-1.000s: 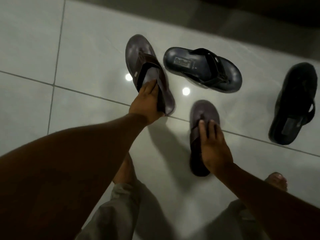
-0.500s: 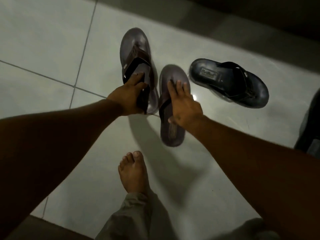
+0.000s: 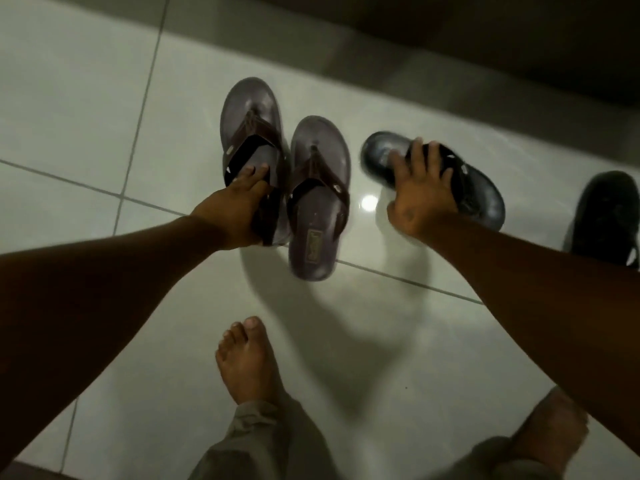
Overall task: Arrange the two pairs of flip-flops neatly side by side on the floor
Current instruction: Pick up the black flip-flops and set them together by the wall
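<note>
Two brown flip-flops lie side by side on the pale tiled floor, toes pointing away from me. My left hand (image 3: 239, 209) grips the heel end of the left brown flip-flop (image 3: 250, 126). The right brown flip-flop (image 3: 318, 199) lies free beside it, set slightly nearer to me. My right hand (image 3: 420, 188) is closed over the strap of a black flip-flop (image 3: 481, 199), which lies at an angle and looks blurred. The second black flip-flop (image 3: 606, 209) sits at the far right edge, partly hidden behind my right forearm.
My bare left foot (image 3: 246, 362) stands on the tile below the brown pair, and my right foot (image 3: 550, 424) is at the lower right. A dark wall base (image 3: 450, 39) runs along the top. Open tile lies to the left.
My right hand has let go of the right brown flip-flop and moved right onto the black flip-flop. My left hand still holds the left brown one.
</note>
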